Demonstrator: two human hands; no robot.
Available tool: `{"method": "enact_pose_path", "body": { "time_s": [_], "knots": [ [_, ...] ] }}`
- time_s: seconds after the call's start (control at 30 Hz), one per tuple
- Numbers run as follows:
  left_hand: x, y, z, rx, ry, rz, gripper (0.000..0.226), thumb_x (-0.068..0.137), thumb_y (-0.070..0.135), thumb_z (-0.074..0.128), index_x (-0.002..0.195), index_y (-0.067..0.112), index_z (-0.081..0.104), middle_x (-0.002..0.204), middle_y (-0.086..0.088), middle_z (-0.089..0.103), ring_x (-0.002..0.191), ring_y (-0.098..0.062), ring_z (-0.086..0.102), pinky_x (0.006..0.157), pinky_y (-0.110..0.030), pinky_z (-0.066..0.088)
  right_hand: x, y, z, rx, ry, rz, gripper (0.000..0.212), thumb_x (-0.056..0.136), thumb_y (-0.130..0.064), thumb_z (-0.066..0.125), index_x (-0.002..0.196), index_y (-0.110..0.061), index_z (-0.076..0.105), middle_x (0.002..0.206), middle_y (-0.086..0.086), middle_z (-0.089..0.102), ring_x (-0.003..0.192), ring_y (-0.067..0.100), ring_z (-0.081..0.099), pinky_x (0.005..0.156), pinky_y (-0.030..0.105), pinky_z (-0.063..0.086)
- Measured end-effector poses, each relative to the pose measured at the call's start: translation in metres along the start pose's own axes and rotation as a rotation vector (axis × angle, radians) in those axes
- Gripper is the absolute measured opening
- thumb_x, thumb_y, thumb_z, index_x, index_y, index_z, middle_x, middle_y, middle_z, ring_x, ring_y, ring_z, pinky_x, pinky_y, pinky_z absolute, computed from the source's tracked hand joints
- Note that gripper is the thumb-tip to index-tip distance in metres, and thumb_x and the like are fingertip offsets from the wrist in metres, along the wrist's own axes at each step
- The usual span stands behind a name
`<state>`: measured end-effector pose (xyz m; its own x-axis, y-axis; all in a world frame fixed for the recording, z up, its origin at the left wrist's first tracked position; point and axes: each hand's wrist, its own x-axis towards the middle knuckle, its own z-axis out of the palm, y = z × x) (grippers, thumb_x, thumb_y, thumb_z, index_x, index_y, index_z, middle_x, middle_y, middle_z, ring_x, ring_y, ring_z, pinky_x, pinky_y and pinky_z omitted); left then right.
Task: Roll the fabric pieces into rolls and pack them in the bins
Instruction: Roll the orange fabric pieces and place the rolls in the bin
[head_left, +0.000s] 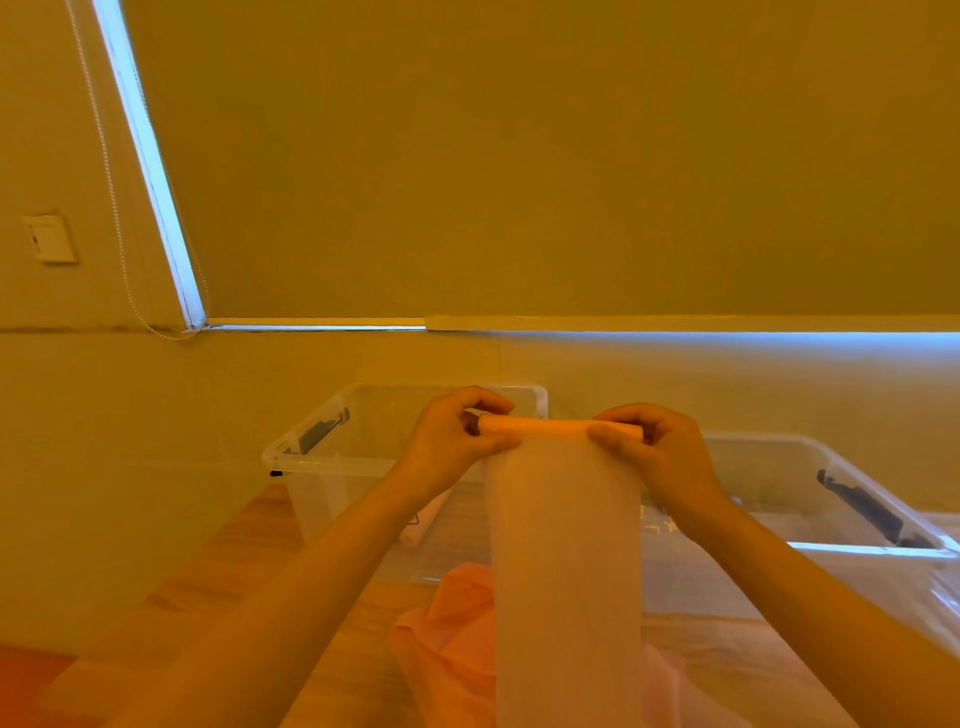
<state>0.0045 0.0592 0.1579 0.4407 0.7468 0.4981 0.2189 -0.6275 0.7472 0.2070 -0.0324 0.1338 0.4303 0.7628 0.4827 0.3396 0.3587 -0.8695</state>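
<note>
While sheer fabric (566, 561) hangs, left hand (447, 441) and right hand (660, 452) pinch its rolled top.

Sheer white fabric strip (566, 545) hangs from a partly wound roll (550, 427), above two clear bins (322, 457) (831, 540).

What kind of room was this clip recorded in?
Probably an ordinary indoor room, home or office, not a workshop: a drawn roller blind with a bead cord over a window, a wall switch, and clear plastic bins on a wooden table.
</note>
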Motion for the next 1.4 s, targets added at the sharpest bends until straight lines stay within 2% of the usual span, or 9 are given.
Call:
{"method": "enact_pose_path", "body": {
  "time_s": [0.13, 0.23, 0.33, 0.57, 0.77, 1.07, 1.2, 1.27, 1.4],
  "knots": [
    [-0.0004, -0.0016, 0.0002, -0.019, -0.013, -0.003, 0.027, 0.077, 0.009, 0.074, 0.095, 0.025, 0.063, 0.095, 0.005, 0.063, 0.090, -0.014, 0.063, 0.072, -0.020, 0.055, -0.0016, -0.0027, -0.0013, 0.006, 0.001, -0.002, 0.010, 0.077, -0.013, 0.075, 0.079, -0.021, 0.071, 0.085, 0.002, 0.069, 0.079, 0.020, 0.062, 0.067, 0.034, 0.053],
    [-0.0012, -0.0016, 0.0012, -0.061, 0.008, -0.047, 0.020, 0.079, 0.010, 0.073, 0.095, 0.018, 0.063, 0.084, 0.006, 0.062, 0.073, -0.005, 0.060, 0.054, -0.010, 0.047, -0.0019, -0.0045, -0.0022, 0.009, -0.016, 0.005, 0.021, 0.072, -0.008, 0.079, 0.083, -0.024, 0.070, 0.087, -0.001, 0.068, 0.081, 0.017, 0.062, 0.069, 0.034, 0.055],
    [-0.0015, -0.0029, 0.0016, -0.034, 0.015, -0.036, 0.013, 0.083, 0.014, 0.070, 0.094, 0.018, 0.063, 0.077, 0.009, 0.062, 0.065, -0.002, 0.059, 0.048, -0.010, 0.044, -0.0015, -0.0048, -0.0019, -0.005, -0.022, 0.002, 0.024, 0.071, -0.007, 0.079, 0.086, -0.024, 0.070, 0.089, -0.004, 0.068, 0.082, 0.014, 0.062, 0.070, 0.034, 0.054],
    [-0.0009, -0.0020, 0.0019, 0.004, -0.013, 0.008, 0.010, 0.091, 0.019, 0.060, 0.098, 0.025, 0.061, 0.083, 0.011, 0.059, 0.070, -0.005, 0.056, 0.050, -0.011, 0.045, 0.0001, -0.0043, -0.0011, -0.049, 0.007, -0.049, 0.008, 0.078, -0.015, 0.075, 0.080, -0.018, 0.068, 0.082, 0.001, 0.066, 0.077, 0.015, 0.059, 0.065, 0.029, 0.049],
    [-0.0002, -0.0028, 0.0027, 0.025, -0.020, 0.008, 0.031, 0.078, 0.008, 0.074, 0.099, 0.028, 0.060, 0.099, 0.006, 0.060, 0.093, -0.014, 0.060, 0.081, -0.027, 0.055, 0.0011, -0.0040, 0.0001, -0.047, 0.062, -0.036, 0.010, 0.073, -0.017, 0.079, 0.074, -0.018, 0.069, 0.077, 0.002, 0.067, 0.074, 0.018, 0.060, 0.065, 0.035, 0.051],
    [-0.0013, -0.0070, 0.0017, 0.080, -0.031, 0.021, 0.006, 0.089, 0.020, 0.063, 0.083, 0.019, 0.064, 0.066, 0.010, 0.059, 0.054, 0.009, 0.054, 0.047, -0.008, 0.040, -0.0004, -0.0070, -0.0044, -0.027, 0.017, -0.046, 0.032, 0.071, -0.008, 0.079, 0.091, -0.030, 0.066, 0.095, -0.011, 0.064, 0.090, 0.011, 0.059, 0.074, 0.032, 0.053],
    [-0.0017, -0.0066, 0.0035, 0.017, -0.031, 0.012, 0.004, 0.086, 0.018, 0.066, 0.086, 0.021, 0.064, 0.076, 0.009, 0.062, 0.069, -0.003, 0.060, 0.058, -0.013, 0.050, -0.0008, -0.0069, -0.0040, -0.027, 0.051, -0.038, 0.019, 0.072, -0.012, 0.079, 0.083, -0.023, 0.069, 0.086, -0.007, 0.067, 0.081, 0.008, 0.060, 0.068, 0.028, 0.052],
    [-0.0021, -0.0065, 0.0030, -0.042, -0.033, 0.013, 0.019, 0.081, 0.011, 0.072, 0.090, 0.025, 0.064, 0.086, 0.008, 0.064, 0.081, -0.008, 0.062, 0.069, -0.019, 0.055, -0.0017, -0.0062, -0.0035, -0.014, 0.062, -0.026, 0.014, 0.072, -0.013, 0.079, 0.079, -0.021, 0.070, 0.082, -0.005, 0.068, 0.077, 0.011, 0.061, 0.065, 0.028, 0.053],
    [-0.0027, -0.0054, 0.0024, -0.041, -0.047, 0.028, 0.025, 0.079, 0.006, 0.073, 0.091, 0.026, 0.065, 0.088, 0.011, 0.063, 0.080, -0.005, 0.060, 0.069, -0.014, 0.053, -0.0028, -0.0039, -0.0032, 0.006, 0.066, 0.008, 0.011, 0.073, -0.012, 0.078, 0.077, -0.019, 0.070, 0.080, -0.001, 0.068, 0.074, 0.017, 0.062, 0.062, 0.030, 0.054]
  ]
}}
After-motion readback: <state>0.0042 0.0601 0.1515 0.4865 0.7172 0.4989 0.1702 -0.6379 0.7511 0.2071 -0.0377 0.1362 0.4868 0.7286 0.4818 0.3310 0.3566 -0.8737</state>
